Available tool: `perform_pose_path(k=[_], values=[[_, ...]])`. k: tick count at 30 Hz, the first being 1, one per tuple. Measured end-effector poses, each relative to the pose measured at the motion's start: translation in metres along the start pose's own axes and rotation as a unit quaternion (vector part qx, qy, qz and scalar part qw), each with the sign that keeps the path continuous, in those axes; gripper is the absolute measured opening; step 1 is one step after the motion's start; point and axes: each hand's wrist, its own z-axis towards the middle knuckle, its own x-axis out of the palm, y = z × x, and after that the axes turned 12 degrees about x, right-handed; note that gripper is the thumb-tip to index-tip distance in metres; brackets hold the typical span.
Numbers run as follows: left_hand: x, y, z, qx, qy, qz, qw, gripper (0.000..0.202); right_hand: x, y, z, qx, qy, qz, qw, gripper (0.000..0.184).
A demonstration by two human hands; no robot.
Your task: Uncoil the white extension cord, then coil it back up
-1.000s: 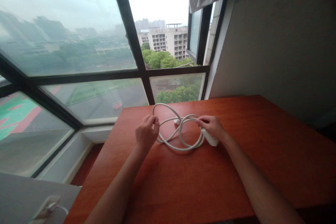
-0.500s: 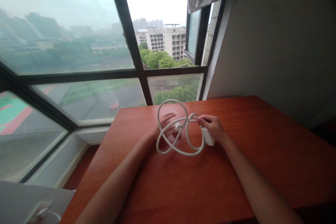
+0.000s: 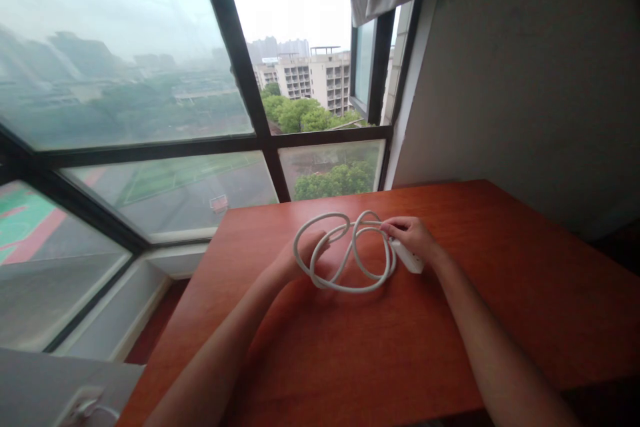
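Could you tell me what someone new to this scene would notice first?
A looped white cable lies at the middle of the reddish wooden table, gathered between two bare hands. The left hand reaches in among the loops, while the right hand pinches them together above a white power strip. Behind, big dark-framed windows show hazy buildings and trees.
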Motion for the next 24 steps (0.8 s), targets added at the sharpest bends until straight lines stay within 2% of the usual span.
perform_pose_path(k=[3,6,9,12,18,24], values=[[-0.023,0.016,-0.030,-0.096,0.035,0.086,0.991,0.023,-0.017,-0.012,0.003,0.014,-0.027,-0.037,0.999,0.038],[-0.047,0.034,-0.057,-0.152,0.040,0.157,0.975,0.025,-0.029,-0.021,0.005,0.020,-0.031,-0.072,0.997,0.038],[-0.066,0.048,-0.072,-0.197,0.004,0.239,0.951,0.027,-0.036,-0.025,0.005,0.027,-0.026,-0.101,0.994,0.039],[-0.077,0.050,-0.075,-0.220,-0.012,0.286,0.933,0.028,-0.038,-0.026,0.004,0.028,-0.034,-0.125,0.991,0.039],[-0.079,0.045,-0.074,-0.208,-0.037,0.196,0.958,0.032,-0.032,-0.027,0.006,0.028,-0.080,-0.192,0.978,0.033],[-0.060,0.036,-0.061,-0.209,-0.065,0.041,0.975,0.033,-0.009,-0.019,0.008,0.009,-0.079,-0.164,0.983,0.026]])
